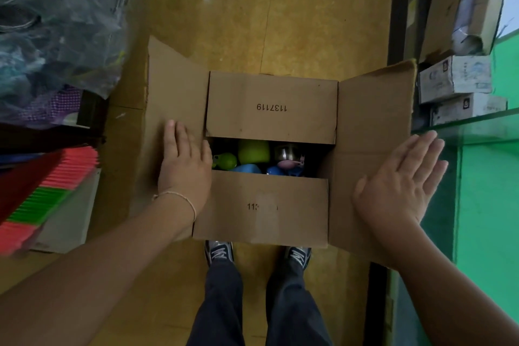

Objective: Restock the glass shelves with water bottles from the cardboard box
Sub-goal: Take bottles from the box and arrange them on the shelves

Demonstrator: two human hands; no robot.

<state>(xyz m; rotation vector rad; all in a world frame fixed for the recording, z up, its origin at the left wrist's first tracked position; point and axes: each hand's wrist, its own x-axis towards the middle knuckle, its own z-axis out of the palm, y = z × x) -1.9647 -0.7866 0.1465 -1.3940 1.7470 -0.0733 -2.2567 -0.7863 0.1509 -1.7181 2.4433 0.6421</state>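
1. A cardboard box sits on the yellow floor, right in front of the person's shoes.
2. Two short flaps of the box lie half shut. One has the number 1137119 on it.
3. Between those flaps is a gap. Water bottles show through it: green ones, blue ones and a shiny metal one with a pink lid.
4. The left hand lies flat on the left side flap of the box. Its fingers are straight and close together. It holds nothing.
5. The right hand is spread flat over the right side flap, fingers straight. I cannot tell if it touches the flap. It holds nothing.
6. A glass shelf is just to the right of the box, in front of a green wall.
7. White small boxes are stacked to the right of the box, past the glass shelf.
8. A big plastic bag is to the left of the box.
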